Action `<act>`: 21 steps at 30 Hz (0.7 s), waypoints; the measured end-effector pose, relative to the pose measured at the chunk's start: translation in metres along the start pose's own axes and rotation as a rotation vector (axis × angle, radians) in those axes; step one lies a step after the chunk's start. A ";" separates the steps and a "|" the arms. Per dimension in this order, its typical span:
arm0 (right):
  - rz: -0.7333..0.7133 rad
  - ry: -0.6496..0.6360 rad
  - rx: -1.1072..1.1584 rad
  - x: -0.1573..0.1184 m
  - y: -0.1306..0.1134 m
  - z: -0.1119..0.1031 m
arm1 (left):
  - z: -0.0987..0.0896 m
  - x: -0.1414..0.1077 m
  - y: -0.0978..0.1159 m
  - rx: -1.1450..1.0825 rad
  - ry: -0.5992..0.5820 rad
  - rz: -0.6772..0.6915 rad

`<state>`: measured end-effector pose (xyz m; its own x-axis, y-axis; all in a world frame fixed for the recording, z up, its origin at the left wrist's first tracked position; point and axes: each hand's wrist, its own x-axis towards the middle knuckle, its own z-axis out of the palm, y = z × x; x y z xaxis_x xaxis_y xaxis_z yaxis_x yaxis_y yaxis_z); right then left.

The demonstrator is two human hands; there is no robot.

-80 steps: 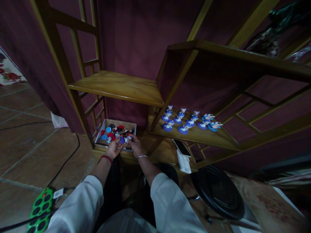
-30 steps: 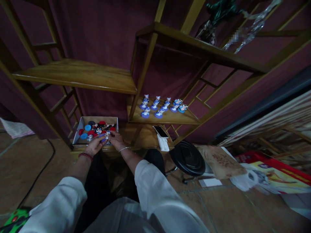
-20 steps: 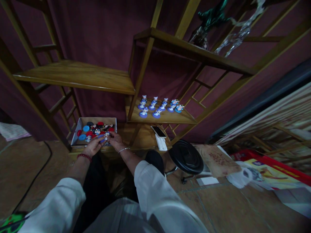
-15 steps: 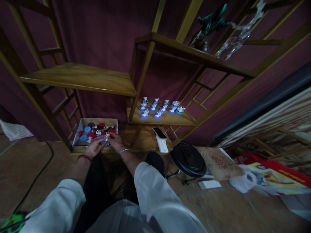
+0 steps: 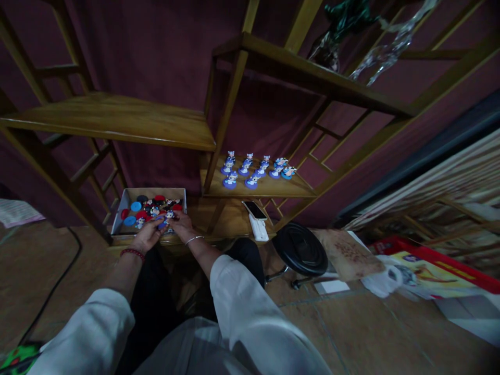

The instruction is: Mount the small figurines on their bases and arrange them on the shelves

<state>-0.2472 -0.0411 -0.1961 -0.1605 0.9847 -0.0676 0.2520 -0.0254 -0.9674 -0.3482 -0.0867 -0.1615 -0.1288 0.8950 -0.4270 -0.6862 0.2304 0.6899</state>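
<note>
Left hand (image 5: pixel 147 236) and right hand (image 5: pixel 182 225) apparently pinch 1 blue-based figurine (image 5: pixel 165 221)

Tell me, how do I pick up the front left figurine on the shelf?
Pinch the front left figurine by its round blue base, coming from the open front of the shelf. The base is wider than the upright body, and the other figurines stand behind and beside it.

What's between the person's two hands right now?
In the head view, a small blue-based figurine sits at the fingertips of the left hand and right hand, just above the open cardboard box.
</note>
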 end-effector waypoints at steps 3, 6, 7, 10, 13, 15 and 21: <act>0.039 0.037 -0.059 0.000 -0.001 0.001 | 0.003 -0.002 0.002 -0.031 0.032 -0.018; 0.070 0.058 -0.069 0.001 -0.001 0.003 | 0.004 -0.002 0.003 -0.058 0.091 -0.022; 0.078 0.062 -0.064 0.002 -0.001 0.003 | 0.004 -0.002 0.003 -0.063 0.114 -0.019; 0.088 0.071 -0.054 0.003 -0.003 0.005 | 0.001 0.001 0.004 -0.078 0.162 0.009; 0.100 0.049 -0.075 0.002 -0.007 0.007 | -0.002 0.004 0.004 -0.086 0.161 0.034; 0.094 0.025 -0.081 0.000 -0.010 0.007 | -0.003 0.006 0.003 -0.083 0.157 0.032; 0.105 0.034 -0.112 -0.001 -0.013 0.009 | -0.001 0.012 -0.003 -0.085 0.177 0.020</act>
<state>-0.2586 -0.0435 -0.1856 -0.0962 0.9829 -0.1569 0.3708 -0.1109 -0.9221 -0.3488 -0.0766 -0.1695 -0.2618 0.8162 -0.5150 -0.7395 0.1732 0.6504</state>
